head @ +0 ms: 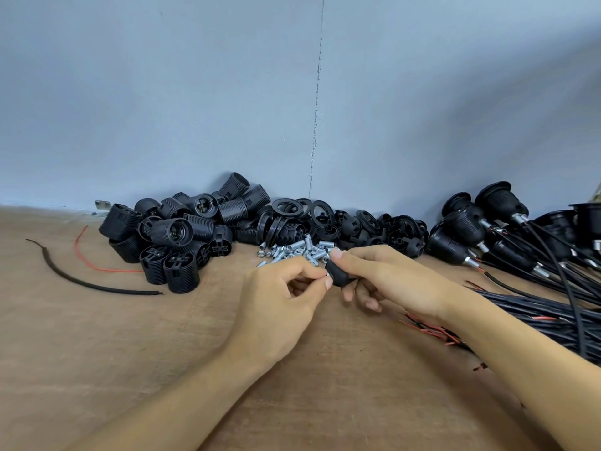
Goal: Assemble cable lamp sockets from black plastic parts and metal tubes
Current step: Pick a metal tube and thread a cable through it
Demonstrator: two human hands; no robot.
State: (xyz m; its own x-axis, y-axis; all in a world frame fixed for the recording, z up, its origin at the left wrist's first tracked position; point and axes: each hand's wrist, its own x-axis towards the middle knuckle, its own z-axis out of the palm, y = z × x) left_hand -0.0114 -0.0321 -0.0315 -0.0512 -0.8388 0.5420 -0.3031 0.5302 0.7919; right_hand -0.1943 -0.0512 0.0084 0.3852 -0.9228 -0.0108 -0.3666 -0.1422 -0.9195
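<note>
My right hand (383,275) grips a small black plastic cap (338,277) between thumb and fingers, just above the brown table (97,336). My left hand (283,297) pinches at the cap's left end; what its fingertips hold is hidden. Right behind both hands lies a heap of short threaded metal tubes (299,249). Black threaded socket shells (175,236) are piled to the left, black rings and caps (312,216) behind the tubes.
Finished sockets with black cables (507,229) are stacked at the right, and their cable bundle (536,317) runs under my right forearm. A loose black cable (81,281) and a red wire (94,265) lie at the left. A grey wall (292,92) closes the back.
</note>
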